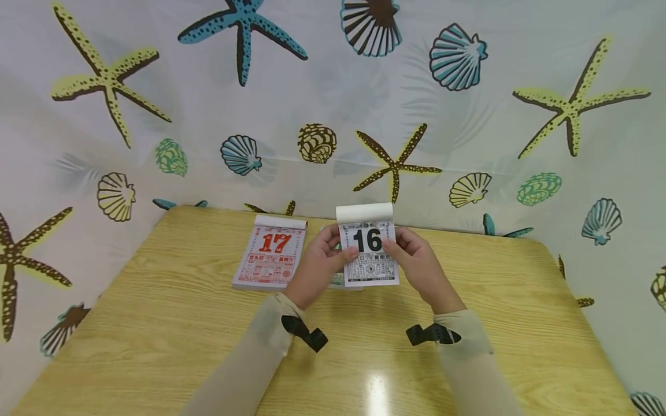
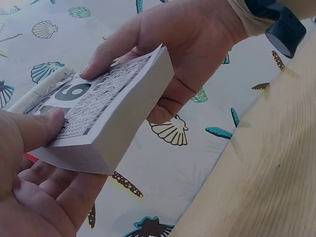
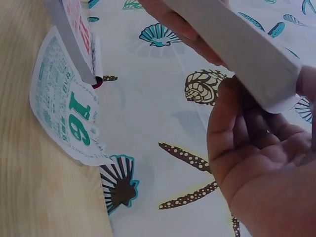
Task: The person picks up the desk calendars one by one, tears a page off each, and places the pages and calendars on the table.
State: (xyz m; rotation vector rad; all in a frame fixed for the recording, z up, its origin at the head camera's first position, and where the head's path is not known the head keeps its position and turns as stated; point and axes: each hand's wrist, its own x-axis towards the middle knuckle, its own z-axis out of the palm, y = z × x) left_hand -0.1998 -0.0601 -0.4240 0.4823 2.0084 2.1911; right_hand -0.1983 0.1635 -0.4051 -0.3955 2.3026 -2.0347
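Head cam: L grip (image 1: pixel 319 264), R grip (image 1: pixel 420 264) hold "16" cal pad (image 1: pixel 370 267)

Wood-grain table (image 1: pixel 156 346)
Directly on it lie a red-printed calendar pad (image 1: pixel 270 257) showing 17 and, just beside it, a green-printed sheet (image 3: pixel 66 106)

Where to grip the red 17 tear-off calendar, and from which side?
Likely the left edge, from the left: the red 17 tear-off calendar lies face up, its thick block giving pinchable sides, while the left hand and green-printed sheet crowd its right.
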